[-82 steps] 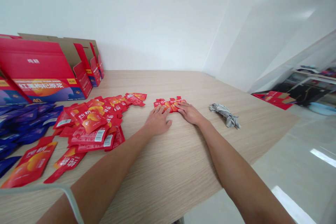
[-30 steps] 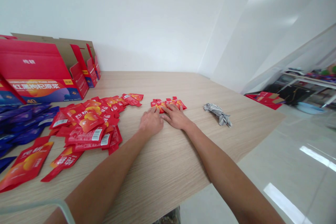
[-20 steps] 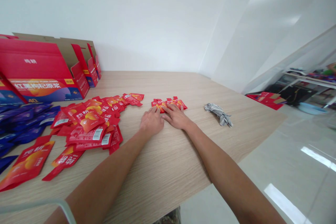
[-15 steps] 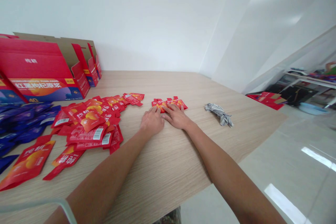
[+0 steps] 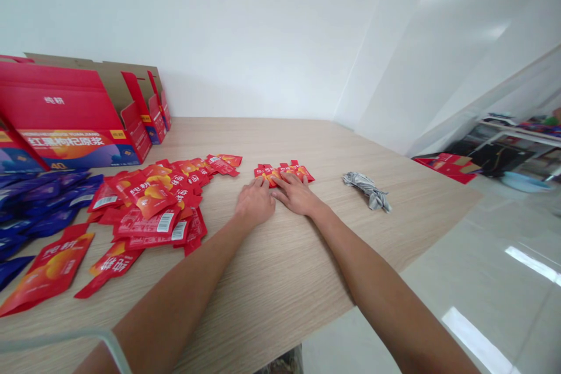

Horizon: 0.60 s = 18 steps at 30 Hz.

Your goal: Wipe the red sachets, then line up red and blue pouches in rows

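Curving in front of the left forearm, a pale cord [image 5: 65, 335] shows at the near left. Beyond it, loose red pouches [image 5: 55, 266] lie on the table [image 5: 302, 280], before a heap of red pouches [image 5: 151, 201] and a pile of blue pouches [image 5: 48, 201]. Palm down, the left hand [image 5: 255, 201] touches the near edge of a short row of red pouches [image 5: 286, 169]; its underside is hidden, so I cannot tell its grip. The right hand [image 5: 300, 196] has a wide grip, fingers spread over the row. Rightward lies a crumpled grey cloth, perhaps a glove [image 5: 367, 190]. Farther left stand open cardboard boxes [image 5: 61, 99].
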Tool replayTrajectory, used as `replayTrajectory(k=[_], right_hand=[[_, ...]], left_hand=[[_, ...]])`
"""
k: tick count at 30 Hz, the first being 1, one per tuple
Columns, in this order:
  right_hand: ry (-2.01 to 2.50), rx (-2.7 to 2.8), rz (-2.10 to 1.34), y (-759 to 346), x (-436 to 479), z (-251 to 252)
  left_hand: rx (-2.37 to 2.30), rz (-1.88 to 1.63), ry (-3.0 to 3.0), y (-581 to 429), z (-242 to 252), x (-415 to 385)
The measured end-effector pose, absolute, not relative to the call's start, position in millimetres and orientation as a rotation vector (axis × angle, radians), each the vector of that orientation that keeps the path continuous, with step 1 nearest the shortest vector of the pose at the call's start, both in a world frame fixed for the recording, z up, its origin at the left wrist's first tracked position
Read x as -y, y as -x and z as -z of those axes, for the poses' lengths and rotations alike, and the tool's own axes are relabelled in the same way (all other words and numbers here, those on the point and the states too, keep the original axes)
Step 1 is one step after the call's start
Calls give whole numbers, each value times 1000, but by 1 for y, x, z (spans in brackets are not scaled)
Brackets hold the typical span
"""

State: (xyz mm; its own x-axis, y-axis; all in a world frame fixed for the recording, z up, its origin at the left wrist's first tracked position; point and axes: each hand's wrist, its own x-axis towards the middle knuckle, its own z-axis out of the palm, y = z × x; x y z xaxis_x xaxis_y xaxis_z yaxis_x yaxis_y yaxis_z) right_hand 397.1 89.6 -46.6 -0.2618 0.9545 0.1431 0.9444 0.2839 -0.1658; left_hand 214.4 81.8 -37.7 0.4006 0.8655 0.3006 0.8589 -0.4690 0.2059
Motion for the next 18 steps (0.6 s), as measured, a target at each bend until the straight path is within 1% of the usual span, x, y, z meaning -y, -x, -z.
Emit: replayTrajectory(k=[7,12,18], right_hand=[[1763,2337,-91,-398,-89,46],[1756,2337,-46,-397,-87,45],[1749,2308,7,-399,-90,53]], left_hand=[[-1603,-586,-2626,-214,40,-83],[-1567,-632,-2652,-213,39,-80],[-1469,-590,-2674,-194,32,-46]])
